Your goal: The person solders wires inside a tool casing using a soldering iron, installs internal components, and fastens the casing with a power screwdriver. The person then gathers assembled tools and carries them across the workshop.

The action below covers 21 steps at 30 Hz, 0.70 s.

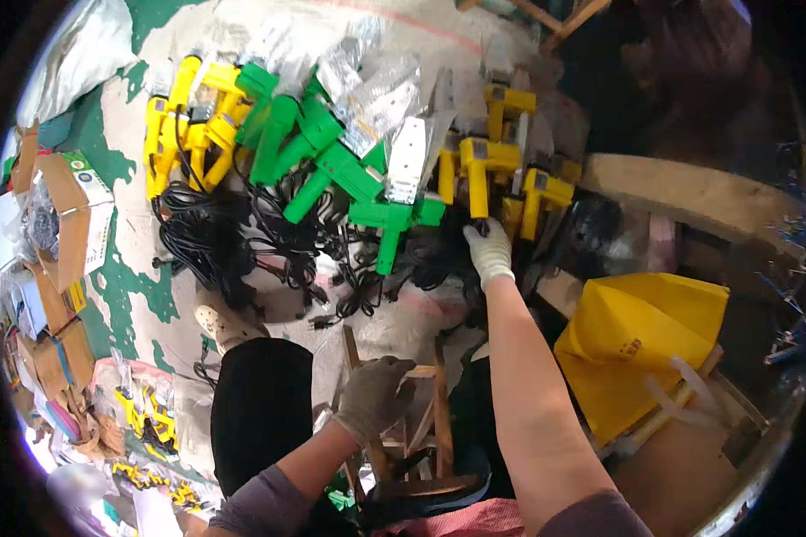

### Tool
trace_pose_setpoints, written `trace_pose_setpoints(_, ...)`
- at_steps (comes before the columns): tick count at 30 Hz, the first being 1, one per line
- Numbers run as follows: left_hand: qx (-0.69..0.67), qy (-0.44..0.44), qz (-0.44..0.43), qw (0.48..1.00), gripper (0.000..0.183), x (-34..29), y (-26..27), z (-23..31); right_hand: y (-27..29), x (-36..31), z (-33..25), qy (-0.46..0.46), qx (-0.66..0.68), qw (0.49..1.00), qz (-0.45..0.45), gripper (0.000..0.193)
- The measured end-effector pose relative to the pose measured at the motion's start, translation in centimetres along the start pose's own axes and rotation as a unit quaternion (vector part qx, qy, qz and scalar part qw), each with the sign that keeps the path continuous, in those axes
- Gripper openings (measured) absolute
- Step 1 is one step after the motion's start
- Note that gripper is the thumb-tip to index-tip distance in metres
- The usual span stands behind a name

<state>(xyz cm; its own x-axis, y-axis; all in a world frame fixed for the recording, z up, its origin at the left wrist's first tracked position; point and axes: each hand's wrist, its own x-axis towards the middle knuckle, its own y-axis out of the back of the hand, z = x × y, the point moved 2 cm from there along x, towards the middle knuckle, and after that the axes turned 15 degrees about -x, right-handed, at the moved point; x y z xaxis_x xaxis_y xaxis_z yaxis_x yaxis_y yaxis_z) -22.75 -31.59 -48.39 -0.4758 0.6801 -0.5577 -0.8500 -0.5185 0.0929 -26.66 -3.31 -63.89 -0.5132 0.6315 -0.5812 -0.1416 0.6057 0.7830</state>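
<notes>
My right hand (488, 249), in a pale knit glove, has its fingers closed around the black cord (480, 225) at the handle end of a yellow T-shaped corded power tool (479, 183). That tool lies on the floor among other yellow ones, their metal ends in clear plastic bags. My left hand (373, 398), in a greyish glove, is down between my knees with curled fingers at the top bar of a small wooden stool (441, 416). Left of the right hand lie several green T-shaped tools (318, 134), with black cords and plugs (358, 295) tangled below their handles.
More yellow tools (197, 116) lie at the far left with bundled cords (201, 237). Open cardboard boxes (73, 215) stand along the left edge. A yellow sack (640, 349) and a wooden beam (690, 201) are on the right. My shoe (224, 327) is close to the cords.
</notes>
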Motion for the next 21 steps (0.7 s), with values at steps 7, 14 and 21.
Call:
trace_pose_setpoints(7,-0.192,-0.015,0.095,0.977,0.035,1.2,-1.7,-1.5,3.1,-8.0,-3.4,0.06,0.092,0.993,0.045,0.03)
trace_pose_setpoints(14,-0.713,0.162,0.007,0.682,0.075,3.2,-3.0,-0.6,7.5,-25.6,-4.2,0.344,-0.155,0.921,-0.097,0.026)
trace_pose_setpoints(21,-0.363,0.21,-0.027,0.907,0.051,-1.6,-2.4,-1.3,9.1,-13.9,3.2,-0.068,0.275,0.957,-0.06,0.023)
